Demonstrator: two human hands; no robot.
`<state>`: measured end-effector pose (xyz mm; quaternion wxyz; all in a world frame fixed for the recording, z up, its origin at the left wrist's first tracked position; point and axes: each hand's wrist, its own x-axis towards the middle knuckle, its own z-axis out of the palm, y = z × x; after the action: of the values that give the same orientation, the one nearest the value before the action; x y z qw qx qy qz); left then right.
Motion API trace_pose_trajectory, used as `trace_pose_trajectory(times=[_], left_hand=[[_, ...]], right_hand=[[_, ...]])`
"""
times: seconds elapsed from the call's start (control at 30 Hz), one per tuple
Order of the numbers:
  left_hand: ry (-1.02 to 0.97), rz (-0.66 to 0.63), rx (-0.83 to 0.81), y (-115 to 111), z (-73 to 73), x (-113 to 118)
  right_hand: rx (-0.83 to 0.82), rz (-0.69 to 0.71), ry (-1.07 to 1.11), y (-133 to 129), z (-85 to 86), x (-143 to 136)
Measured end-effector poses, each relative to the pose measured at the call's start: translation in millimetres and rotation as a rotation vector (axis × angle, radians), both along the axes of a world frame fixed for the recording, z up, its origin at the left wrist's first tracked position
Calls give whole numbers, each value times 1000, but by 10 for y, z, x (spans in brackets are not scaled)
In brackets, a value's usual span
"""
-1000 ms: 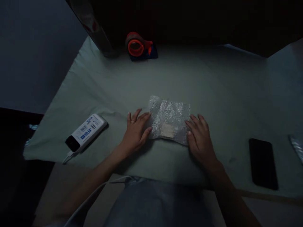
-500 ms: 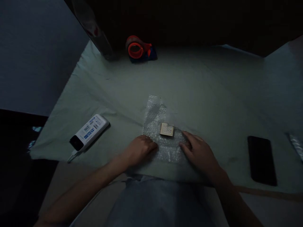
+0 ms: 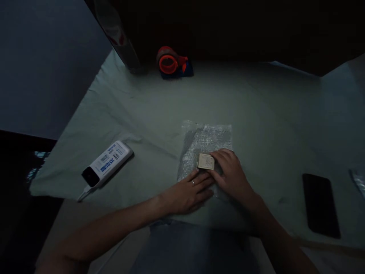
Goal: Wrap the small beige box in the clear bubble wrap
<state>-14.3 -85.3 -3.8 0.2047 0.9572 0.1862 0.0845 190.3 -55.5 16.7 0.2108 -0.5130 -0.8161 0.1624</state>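
Note:
A small cream box with printed text (image 3: 205,161) lies on a sheet of clear bubble wrap (image 3: 211,135), which is spread on a pale green cloth. My left hand (image 3: 192,192), with a ring on one finger, lies flat over the near part of the wrap, its fingers spread just below the box. At the box's right end, my right hand (image 3: 229,171) grips it between thumb and fingers. The near edge of the wrap is partly hidden under my hands.
A white device with a cable (image 3: 110,161) lies at left and a black phone (image 3: 321,205) at right. An orange tape dispenser (image 3: 171,64) and a clear upright roll (image 3: 122,45) stand behind, by a dark box.
The bubble wrap now lies spread wider. My left hand has moved right and flattened over it. My right hand has moved left and taken hold of the box, which has turned slightly.

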Motion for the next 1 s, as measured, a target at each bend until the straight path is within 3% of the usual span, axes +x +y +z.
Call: trace_pose_trajectory(times=[0.07,0.13,0.2,0.33,0.53,0.63,0.73,0.8,0.87,0.93,1.0], left_hand=[[-1,8,-39,-10,-14,-26],[-31,23,-81,3,-26,-34],[-68,47,-124,37,-26,-28],[-83,55,-194,129,25,-10],[-67,16,-191,171,85,-2],[-87,29,-180,150,61,8],[-108,47,-167,139,28,22],[-116,45,-159,142,13,32],[-110,39,-152,151,6,40],[-103,35,-142,159,5,45],[-93,33,-132,162,2,48]], right_hand=[[58,-135,74,0,5,171],[113,-358,84,-23,1,413],[130,-468,58,-60,-29,669],[80,-479,-17,-144,-158,990],[122,-432,67,-194,-271,1006],[108,-451,127,-185,-209,968],[146,-551,245,-169,-37,836],[191,-504,347,-137,92,664],[119,-262,310,-73,169,452],[75,-58,242,19,157,254],[36,46,203,112,69,116]])
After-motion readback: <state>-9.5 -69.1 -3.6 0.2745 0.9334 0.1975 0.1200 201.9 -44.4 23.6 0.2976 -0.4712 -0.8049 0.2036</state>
